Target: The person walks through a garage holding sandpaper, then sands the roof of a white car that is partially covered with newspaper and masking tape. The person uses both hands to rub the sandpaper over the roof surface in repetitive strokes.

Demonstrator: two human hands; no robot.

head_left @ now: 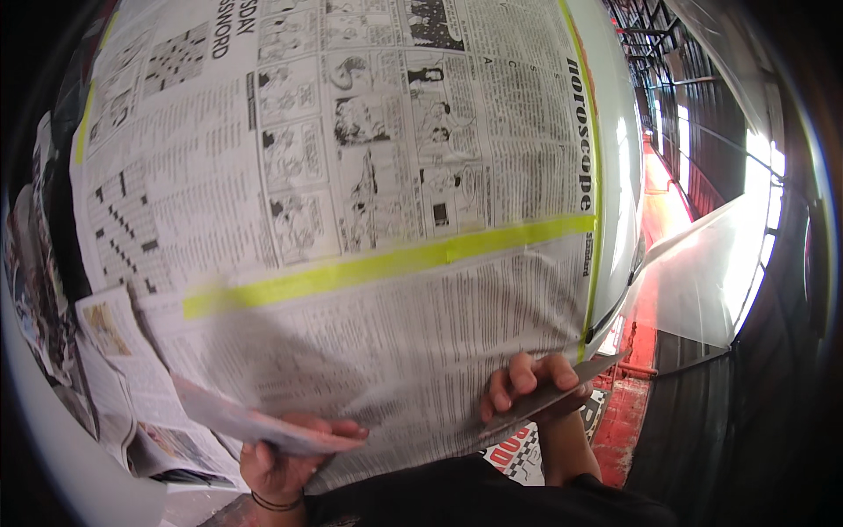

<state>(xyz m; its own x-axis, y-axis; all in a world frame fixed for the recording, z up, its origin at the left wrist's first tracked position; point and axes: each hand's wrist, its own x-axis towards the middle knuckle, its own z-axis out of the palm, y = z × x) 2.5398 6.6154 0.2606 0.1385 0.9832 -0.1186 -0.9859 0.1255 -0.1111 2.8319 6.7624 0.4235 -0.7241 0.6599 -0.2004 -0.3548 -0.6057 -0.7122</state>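
Printed newspaper sheets [378,132] cover a large, curved white panel [622,167]. A strip of bright yellow tape [430,259] crosses them, and more yellow tape follows the right edge. Close to me, the lower newspaper sheet [457,351] spreads between my hands. My left hand [285,457], with a dark band at the wrist, pinches a thin paper flap [250,424] at lower left. At lower right, my right hand [536,386] has its fingers curled over another greyish paper edge [562,400]. Whether both flaps belong to the lower sheet, I cannot tell.
Loose, crumpled newspapers [132,386] hang at the left. Translucent plastic sheeting [702,263] stands along the right, beside a red floor strip [645,351] and dark ribbed walling [702,422]. A mat with a checkered pattern [527,461] lies below.
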